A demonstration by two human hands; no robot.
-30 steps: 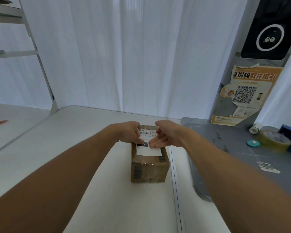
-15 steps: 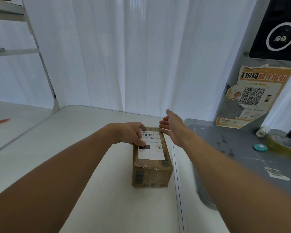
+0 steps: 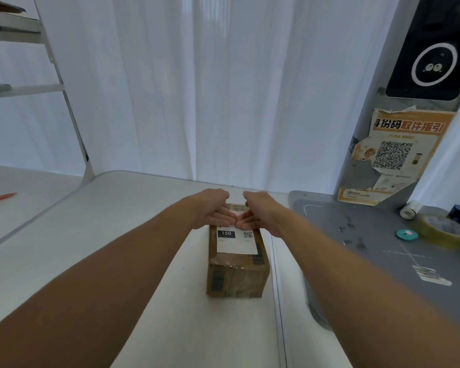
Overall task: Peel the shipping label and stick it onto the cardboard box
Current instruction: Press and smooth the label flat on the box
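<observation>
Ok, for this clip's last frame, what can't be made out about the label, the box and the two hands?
Head view only:
- Far half of the shipping label: covered by the left hand and right hand.
- Label's small print: too small; only "150" and a QR code read.
- Whether the label's far edge is stuck flat: hidden under the fingers.
- Far end of the cardboard box: behind the hands.

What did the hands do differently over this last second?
The right hand, lifted off half a second ago, came back down beside the left hand on the far end of the shipping label. The left hand stayed pressing; the cardboard box did not move.
</observation>
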